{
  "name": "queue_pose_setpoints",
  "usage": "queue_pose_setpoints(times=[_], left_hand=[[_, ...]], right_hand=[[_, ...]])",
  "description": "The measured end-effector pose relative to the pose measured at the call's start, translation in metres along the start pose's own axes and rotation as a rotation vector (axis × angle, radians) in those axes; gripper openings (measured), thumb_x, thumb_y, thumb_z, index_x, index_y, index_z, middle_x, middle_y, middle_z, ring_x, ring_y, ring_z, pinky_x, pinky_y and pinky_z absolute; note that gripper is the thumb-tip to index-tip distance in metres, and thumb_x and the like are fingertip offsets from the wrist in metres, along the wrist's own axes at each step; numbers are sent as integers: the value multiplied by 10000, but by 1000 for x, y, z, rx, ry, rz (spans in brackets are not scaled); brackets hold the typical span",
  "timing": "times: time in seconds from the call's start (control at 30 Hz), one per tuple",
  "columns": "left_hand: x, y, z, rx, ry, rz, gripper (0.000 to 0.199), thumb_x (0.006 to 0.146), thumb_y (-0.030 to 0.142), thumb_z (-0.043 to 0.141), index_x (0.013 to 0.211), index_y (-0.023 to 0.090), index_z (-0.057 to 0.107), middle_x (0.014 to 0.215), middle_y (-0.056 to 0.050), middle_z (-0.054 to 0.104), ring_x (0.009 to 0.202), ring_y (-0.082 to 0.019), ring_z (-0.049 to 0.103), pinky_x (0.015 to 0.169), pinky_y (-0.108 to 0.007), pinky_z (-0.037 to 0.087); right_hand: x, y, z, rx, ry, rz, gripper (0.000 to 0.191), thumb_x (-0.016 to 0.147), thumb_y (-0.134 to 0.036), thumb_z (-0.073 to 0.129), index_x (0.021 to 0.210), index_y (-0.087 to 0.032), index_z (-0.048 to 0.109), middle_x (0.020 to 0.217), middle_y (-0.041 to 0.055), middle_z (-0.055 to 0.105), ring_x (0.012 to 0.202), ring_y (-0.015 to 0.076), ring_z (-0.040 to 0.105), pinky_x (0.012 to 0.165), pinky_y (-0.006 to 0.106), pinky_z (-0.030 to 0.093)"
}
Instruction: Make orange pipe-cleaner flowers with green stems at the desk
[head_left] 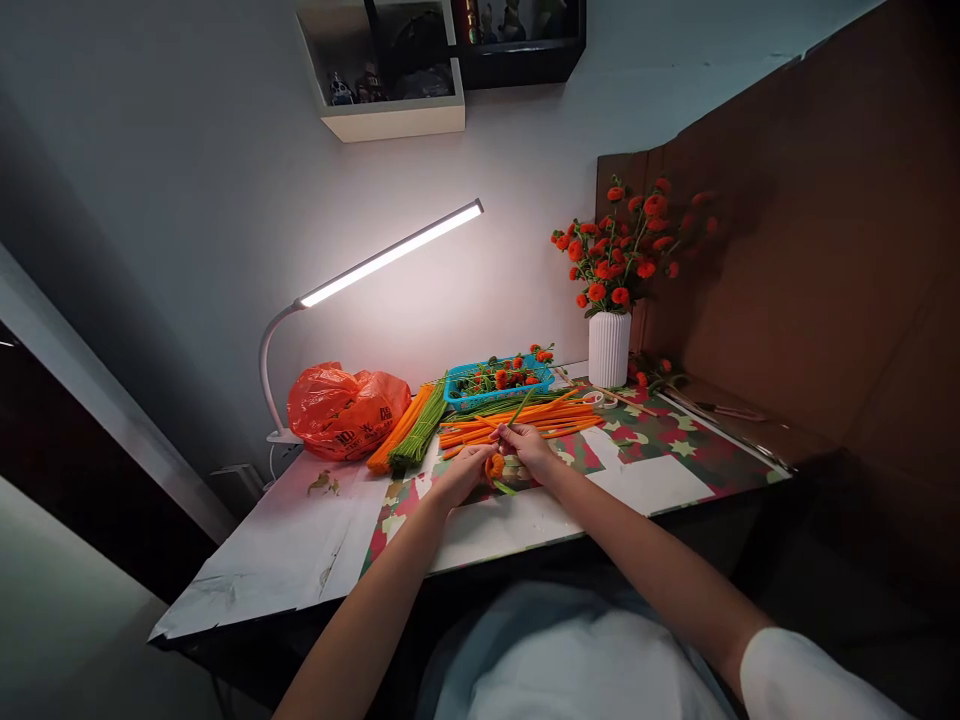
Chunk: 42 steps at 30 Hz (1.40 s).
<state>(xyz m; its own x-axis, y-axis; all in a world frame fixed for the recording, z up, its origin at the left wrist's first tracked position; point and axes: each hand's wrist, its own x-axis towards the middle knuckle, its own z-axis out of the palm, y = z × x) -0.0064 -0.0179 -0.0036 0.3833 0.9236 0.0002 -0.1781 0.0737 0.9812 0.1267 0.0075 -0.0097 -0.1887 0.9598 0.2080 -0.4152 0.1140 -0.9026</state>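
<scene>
Over the middle of the table my two hands meet at a small orange pipe-cleaner flower (493,466). My left hand (463,474) is closed, its fingertips pinching at the flower's left side. Close beside it, my right hand (531,450) is closed too, thumb and fingers pressed together on a green pipe cleaner (523,405) that sticks up past the fingertips. Another bit of green (503,488) shows just below the flower. Behind the hands lie loose orange pipe cleaners (555,415). Exactly how the fingers grip is too small to see.
A blue basket (459,402) of finished flowers stands behind. Orange and green bundles (421,432) lie left, by a red plastic bag (345,410) and a lit lamp (394,252). At back right are a white vase (609,350) of flowers, a tape roll (593,397) and pliers (729,411).
</scene>
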Motion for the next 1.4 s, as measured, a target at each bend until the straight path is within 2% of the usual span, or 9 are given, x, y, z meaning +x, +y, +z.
queue_pose_setpoints(times=[0.13,0.33,0.67,1.07,1.27,1.4], left_hand=[[0,1,6,54,27,7,360,648,469,732,737,129,650,555,-4,598,447,-110,545,417,-217,455],[4,-1,7,102,48,18,332,685,461,695,687,136,625,509,5,572,371,-75,478,352,-179,379],[4,-5,5,71,12,30,417,634,525,742,685,128,623,556,-4,587,379,-68,476,373,-191,405],[5,-6,3,287,10,173,457,685,573,679,571,135,619,479,1,540,377,-89,497,393,-204,408],[3,-8,2,176,76,127,456,692,600,650,662,146,615,541,0,568,421,-113,548,409,-216,428],[-1,-3,3,162,135,223,434,602,482,776,845,149,641,709,-11,625,552,-116,586,477,-218,479]], right_hand=[[1,-2,0,-37,60,-44,505,471,-650,762,551,-165,647,520,0,580,478,85,468,517,232,399],[-2,-4,0,-24,142,-80,472,519,-635,745,539,-177,634,477,-10,535,480,98,469,528,250,424],[0,-2,-1,27,186,-61,499,479,-648,754,572,-169,645,495,-14,533,487,90,461,530,246,433],[3,3,-4,10,183,-52,459,530,-615,748,608,-169,670,486,-24,517,503,99,470,535,244,416],[0,-5,-3,104,181,60,436,474,-550,803,631,-160,688,510,-36,533,489,77,469,500,218,401],[-2,-9,-4,158,200,59,444,438,-530,821,651,-159,703,518,-43,549,506,69,486,508,202,406]])
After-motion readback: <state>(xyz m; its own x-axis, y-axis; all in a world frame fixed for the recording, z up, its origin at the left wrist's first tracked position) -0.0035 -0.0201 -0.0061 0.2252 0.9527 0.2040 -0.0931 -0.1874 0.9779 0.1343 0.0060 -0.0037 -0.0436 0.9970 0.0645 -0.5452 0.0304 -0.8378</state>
